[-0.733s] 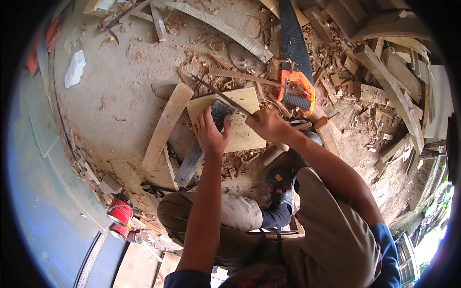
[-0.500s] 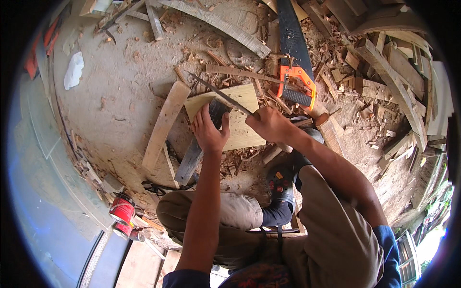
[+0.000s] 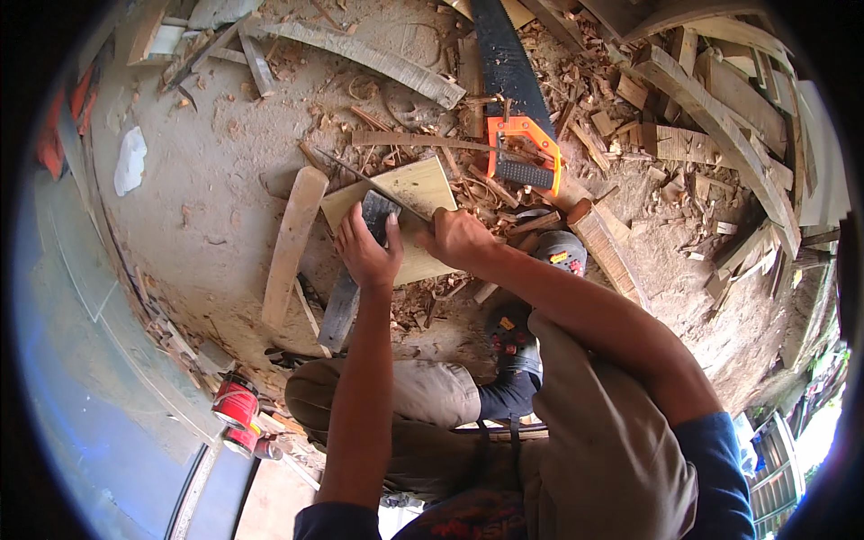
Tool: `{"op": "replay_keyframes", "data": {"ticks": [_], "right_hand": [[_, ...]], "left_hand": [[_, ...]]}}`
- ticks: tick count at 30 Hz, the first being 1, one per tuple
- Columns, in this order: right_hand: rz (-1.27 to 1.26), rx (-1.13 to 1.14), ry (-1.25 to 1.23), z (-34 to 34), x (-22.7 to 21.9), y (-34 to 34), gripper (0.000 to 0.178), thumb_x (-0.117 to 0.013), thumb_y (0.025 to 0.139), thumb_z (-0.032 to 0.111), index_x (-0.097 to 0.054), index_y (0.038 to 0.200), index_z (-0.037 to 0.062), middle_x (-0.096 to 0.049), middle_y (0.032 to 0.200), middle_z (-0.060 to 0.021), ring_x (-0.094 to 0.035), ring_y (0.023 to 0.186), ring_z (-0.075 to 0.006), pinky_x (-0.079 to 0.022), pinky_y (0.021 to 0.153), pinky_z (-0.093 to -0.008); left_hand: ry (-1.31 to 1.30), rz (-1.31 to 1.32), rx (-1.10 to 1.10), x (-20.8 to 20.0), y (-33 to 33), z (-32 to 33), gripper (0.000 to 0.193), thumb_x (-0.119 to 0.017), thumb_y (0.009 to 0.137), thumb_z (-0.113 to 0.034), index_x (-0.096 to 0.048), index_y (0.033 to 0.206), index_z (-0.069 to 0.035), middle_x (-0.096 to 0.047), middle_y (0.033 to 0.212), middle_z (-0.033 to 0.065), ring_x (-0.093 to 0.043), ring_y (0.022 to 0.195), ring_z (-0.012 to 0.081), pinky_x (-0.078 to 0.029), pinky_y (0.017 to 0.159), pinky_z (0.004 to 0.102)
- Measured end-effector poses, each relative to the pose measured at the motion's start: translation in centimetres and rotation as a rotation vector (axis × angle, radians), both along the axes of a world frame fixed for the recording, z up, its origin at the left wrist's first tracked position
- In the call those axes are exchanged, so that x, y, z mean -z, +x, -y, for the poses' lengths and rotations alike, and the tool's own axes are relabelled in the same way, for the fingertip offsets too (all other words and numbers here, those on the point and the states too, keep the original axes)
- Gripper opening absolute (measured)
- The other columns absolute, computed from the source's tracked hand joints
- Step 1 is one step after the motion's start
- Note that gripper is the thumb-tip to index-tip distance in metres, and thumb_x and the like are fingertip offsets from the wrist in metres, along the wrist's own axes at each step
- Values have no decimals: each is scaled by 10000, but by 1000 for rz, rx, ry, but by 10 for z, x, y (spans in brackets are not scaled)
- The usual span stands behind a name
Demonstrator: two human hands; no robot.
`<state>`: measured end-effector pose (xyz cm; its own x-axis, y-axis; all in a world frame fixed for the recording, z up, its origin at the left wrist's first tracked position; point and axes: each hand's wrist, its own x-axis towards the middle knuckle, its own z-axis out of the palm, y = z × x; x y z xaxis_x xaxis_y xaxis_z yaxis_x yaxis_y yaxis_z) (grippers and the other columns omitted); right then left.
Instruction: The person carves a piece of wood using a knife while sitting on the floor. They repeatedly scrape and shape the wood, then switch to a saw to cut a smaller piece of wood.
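My left hand (image 3: 369, 255) is closed around a dark grey wooden bar (image 3: 342, 309), thumb on one side and fingers on the other. The bar's far end rests over a pale square board (image 3: 423, 187) on the ground. In my closed right hand (image 3: 459, 239) is a long, narrow-bladed knife (image 3: 362, 177). Its dark blade slants up and left from my fist, crossing just at the bar's far end; whether it touches the wood I cannot tell. The knife's handle is hidden in my fist.
A handsaw (image 3: 520, 99) with an orange and black handle lies beyond the board. Left of the bar is a loose plank (image 3: 295, 245). Curved timber (image 3: 720, 126) and wood chips lie at the right. Red cans (image 3: 236, 401) stand at the lower left.
The whole view has shifted, so most things appear further left. Relative to the board, my right hand and the knife have come slightly nearer to me. My left hand keeps its hold on the bar.
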<state>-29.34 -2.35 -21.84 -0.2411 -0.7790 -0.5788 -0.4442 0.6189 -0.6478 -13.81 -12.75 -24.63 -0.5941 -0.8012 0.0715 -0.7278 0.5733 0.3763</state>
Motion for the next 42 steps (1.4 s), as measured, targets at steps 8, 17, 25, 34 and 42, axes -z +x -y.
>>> {"op": "replay_keyframes", "data": {"ticks": [8, 17, 25, 34, 42], "right_hand": [[138, 122, -48, -21, -12, -38, 415, -588, 936, 338, -643, 1023, -64, -661, 755, -271, -694, 770, -404, -534, 722, -489], [172, 216, -180, -53, -37, -67, 442, -590, 928, 336, -640, 846, -95, -659, 776, -307, -676, 805, -472, -528, 758, -522], [178, 211, -294, -58, -54, -74, 387, -606, 929, 308, -625, 920, -78, -668, 801, -284, -678, 831, -461, -525, 776, -515], [-8, 77, -324, -63, -127, -66, 320, -630, 916, 265, -614, 998, -43, -676, 799, -245, -676, 806, -447, -522, 730, -499], [-243, 102, -400, -79, -256, -39, 345, -692, 911, 299, -632, 974, -35, -539, 614, -133, -542, 560, -257, -432, 582, -422]], "left_hand": [[-45, -74, 33, 3, 3, 4, 683, -668, 890, -468, -497, 1366, -9, -583, 1281, 231, -550, 1183, 428, -405, 1007, 523], [197, -105, -30, 0, 14, 8, 775, -839, 781, -388, -493, 1367, -16, -604, 1238, 238, -575, 1144, 412, -429, 988, 499], [321, -54, 139, -77, -5, 18, 658, -908, 710, -189, -571, 1252, -26, -653, 1143, 146, -636, 1068, 264, -499, 928, 389], [434, -555, -126, -184, 79, -14, 470, -824, 820, -79, -548, 1193, -5, -687, 1096, 112, -666, 984, 178, -529, 881, 334], [212, -994, -68, -287, 124, -58, 489, -790, 845, 15, -426, 1173, 7, -600, 1341, 271, -645, 1108, 199, -537, 943, 342]]}}
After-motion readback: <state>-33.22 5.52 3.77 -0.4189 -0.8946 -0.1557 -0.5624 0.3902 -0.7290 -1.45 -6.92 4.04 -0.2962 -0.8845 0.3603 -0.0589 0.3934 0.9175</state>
